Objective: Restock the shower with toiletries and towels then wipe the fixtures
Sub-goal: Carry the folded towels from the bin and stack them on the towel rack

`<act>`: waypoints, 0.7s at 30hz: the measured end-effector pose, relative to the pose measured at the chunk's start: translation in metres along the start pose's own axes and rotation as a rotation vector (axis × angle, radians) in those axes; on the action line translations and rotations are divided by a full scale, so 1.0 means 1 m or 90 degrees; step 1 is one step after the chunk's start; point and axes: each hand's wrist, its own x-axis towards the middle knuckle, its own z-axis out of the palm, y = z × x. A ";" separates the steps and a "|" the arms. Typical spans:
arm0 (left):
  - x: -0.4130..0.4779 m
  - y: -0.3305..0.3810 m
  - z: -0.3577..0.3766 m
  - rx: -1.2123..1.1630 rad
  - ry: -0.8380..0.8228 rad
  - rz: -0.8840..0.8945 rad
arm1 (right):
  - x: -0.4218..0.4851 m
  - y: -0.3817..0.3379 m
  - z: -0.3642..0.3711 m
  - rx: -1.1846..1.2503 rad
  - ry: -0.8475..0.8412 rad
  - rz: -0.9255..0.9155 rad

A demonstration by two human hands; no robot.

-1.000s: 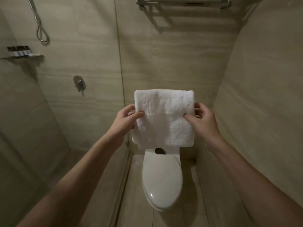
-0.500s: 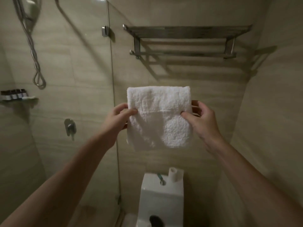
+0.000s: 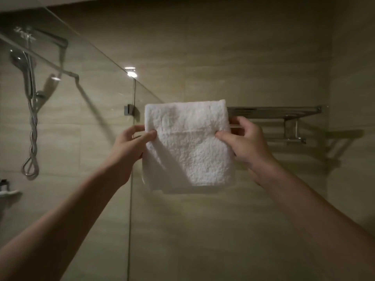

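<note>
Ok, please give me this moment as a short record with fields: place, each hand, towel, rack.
place: tiled bathroom, glass panel at left
towel: white, folded, held up before the rack
rack: metal, on wall, left part hidden by towel
left hand: pinches towel's left edge
right hand: pinches towel's right edge
shower head: behind the glass panel

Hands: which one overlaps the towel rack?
The right hand, pinching the towel: the rack runs behind it. The left hand has only glass and wall behind.
</note>
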 end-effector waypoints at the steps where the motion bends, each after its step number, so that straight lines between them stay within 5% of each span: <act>1: 0.016 0.001 0.001 -0.002 0.025 0.008 | 0.014 -0.004 0.005 0.001 -0.001 -0.012; 5: 0.078 0.013 0.001 0.007 0.051 0.072 | 0.065 -0.018 0.023 -0.025 -0.007 -0.060; 13: 0.179 0.031 -0.009 0.117 -0.070 0.133 | 0.147 -0.022 0.056 -0.223 0.078 -0.147; 21: 0.263 0.037 0.005 0.118 -0.007 0.178 | 0.215 -0.033 0.085 -0.278 0.102 -0.142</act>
